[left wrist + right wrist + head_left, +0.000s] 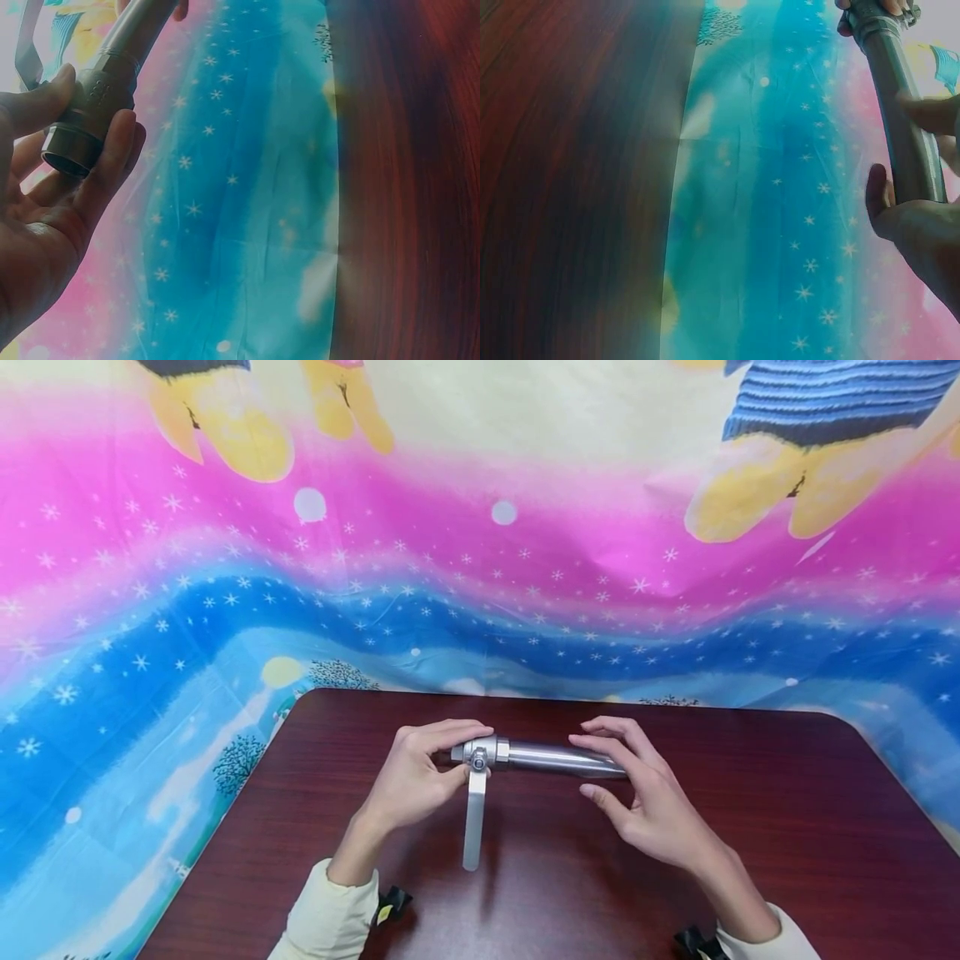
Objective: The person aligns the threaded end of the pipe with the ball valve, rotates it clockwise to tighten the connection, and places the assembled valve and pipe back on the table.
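Observation:
A steel ball valve (483, 747) with a long flat lever (473, 827) is held above the table, pinched between the thumb and fingers of my left hand (412, 781). The lever points toward me. From the valve's right side runs a smooth metal pipe (555, 759); the left wrist view shows the valve's open round end (71, 152). My right hand (656, 806) is spread around the far end of the pipe, fingers above and thumb below. A gap shows between thumb and pipe, and part of the pipe's end is hidden behind this hand.
Under both hands lies a dark reddish-brown wooden table (555, 893) with rounded far corners. Behind it hangs a bright printed cloth (480, 552) with snowflakes in pink and blue. Black straps (393, 906) sit near the sleeves.

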`<state>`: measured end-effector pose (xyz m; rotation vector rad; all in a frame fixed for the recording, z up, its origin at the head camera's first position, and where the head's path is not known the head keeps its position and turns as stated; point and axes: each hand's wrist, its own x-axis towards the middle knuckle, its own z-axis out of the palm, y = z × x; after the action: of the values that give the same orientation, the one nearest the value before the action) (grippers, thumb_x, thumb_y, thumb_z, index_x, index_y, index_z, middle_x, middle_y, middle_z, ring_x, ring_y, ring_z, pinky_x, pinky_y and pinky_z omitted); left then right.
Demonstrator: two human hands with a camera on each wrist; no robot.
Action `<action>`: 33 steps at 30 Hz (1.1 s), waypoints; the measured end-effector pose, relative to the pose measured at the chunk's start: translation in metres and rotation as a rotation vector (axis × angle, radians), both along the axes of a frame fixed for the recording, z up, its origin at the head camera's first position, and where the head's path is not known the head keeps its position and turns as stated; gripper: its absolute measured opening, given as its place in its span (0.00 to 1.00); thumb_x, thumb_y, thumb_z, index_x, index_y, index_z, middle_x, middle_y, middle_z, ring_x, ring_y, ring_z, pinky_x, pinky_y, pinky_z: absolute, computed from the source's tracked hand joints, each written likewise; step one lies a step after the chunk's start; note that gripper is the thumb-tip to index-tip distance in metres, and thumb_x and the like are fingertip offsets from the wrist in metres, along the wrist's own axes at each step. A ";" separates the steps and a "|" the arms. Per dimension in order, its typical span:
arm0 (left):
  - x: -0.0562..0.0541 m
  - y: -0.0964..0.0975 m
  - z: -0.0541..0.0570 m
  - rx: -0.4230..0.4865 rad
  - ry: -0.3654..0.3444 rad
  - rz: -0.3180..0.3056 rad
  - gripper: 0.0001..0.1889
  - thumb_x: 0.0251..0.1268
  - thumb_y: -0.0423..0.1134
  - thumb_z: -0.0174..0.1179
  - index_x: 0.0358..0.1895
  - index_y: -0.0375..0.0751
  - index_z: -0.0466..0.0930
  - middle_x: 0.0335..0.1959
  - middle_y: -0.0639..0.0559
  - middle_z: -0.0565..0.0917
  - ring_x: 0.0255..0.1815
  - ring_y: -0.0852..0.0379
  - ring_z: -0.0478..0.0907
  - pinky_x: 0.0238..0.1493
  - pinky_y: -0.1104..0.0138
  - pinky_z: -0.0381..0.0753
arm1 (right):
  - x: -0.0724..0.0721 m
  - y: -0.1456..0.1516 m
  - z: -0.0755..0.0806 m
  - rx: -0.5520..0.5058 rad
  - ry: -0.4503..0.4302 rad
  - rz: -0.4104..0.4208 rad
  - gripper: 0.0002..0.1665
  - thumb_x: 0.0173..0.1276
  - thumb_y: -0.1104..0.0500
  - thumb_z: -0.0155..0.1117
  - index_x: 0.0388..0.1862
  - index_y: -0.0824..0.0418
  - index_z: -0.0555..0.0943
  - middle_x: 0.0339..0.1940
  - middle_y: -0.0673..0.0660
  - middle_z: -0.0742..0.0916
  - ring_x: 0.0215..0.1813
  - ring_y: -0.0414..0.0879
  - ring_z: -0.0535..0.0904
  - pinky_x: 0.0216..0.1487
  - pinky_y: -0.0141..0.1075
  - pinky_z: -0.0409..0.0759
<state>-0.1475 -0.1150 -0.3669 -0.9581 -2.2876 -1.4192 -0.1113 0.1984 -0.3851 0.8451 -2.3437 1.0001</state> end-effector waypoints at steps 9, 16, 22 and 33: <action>0.000 0.000 0.001 0.012 -0.012 -0.004 0.26 0.54 0.18 0.67 0.57 0.41 0.92 0.55 0.45 0.92 0.53 0.53 0.89 0.35 0.70 0.87 | 0.000 0.001 -0.001 -0.067 0.008 0.020 0.34 0.57 0.78 0.78 0.60 0.53 0.88 0.55 0.51 0.83 0.56 0.38 0.78 0.55 0.23 0.74; 0.000 -0.001 0.002 0.012 -0.009 0.002 0.26 0.53 0.18 0.67 0.57 0.40 0.92 0.56 0.45 0.92 0.54 0.52 0.89 0.36 0.69 0.87 | -0.003 0.002 -0.002 -0.092 0.043 0.049 0.28 0.63 0.71 0.77 0.62 0.55 0.88 0.56 0.53 0.85 0.59 0.39 0.80 0.59 0.21 0.75; -0.001 -0.001 0.001 0.006 -0.012 0.008 0.26 0.54 0.18 0.67 0.57 0.41 0.92 0.55 0.45 0.92 0.52 0.53 0.89 0.35 0.67 0.87 | -0.003 0.001 -0.002 -0.104 0.050 0.037 0.32 0.59 0.76 0.76 0.62 0.57 0.89 0.57 0.55 0.86 0.60 0.38 0.80 0.60 0.21 0.74; 0.001 -0.001 0.001 0.011 -0.011 0.011 0.26 0.54 0.18 0.67 0.57 0.41 0.92 0.55 0.46 0.92 0.52 0.53 0.89 0.34 0.67 0.87 | -0.003 0.000 -0.002 -0.104 0.026 0.024 0.32 0.61 0.79 0.73 0.63 0.59 0.88 0.57 0.54 0.87 0.58 0.37 0.81 0.57 0.22 0.74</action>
<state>-0.1470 -0.1163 -0.3655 -0.9354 -2.2873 -1.4340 -0.1143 0.1982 -0.3869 0.8432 -2.2440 1.1036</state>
